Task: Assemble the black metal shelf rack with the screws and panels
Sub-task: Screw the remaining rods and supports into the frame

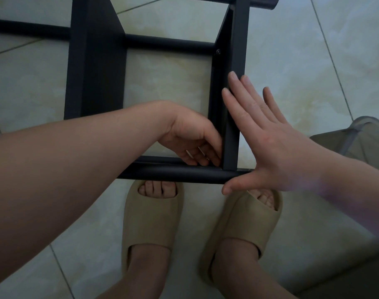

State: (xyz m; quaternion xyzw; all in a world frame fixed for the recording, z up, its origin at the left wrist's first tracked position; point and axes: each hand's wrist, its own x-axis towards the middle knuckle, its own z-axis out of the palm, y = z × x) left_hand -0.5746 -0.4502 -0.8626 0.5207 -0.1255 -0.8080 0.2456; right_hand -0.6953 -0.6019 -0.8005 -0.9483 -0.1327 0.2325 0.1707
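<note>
- The black rack (95,72) lies on the tiled floor (313,61), just ahead of two beige slippers (149,221).
- The right hand (270,143) has its fingers straight and spread, flat against the outside of the rack's right panel (236,61), with the thumb at the near tube (173,172).
- The left hand (190,137) reaches into the inner corner, fingers curled. I cannot tell whether they pinch anything.

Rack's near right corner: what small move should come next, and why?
Probably fasten that corner joint with the left hand, whose fingers curl inside it. The right hand lies flat against the side panel where it meets the near tube, and the far joint already shows a screw. Whether the left hand holds one is hidden.
</note>
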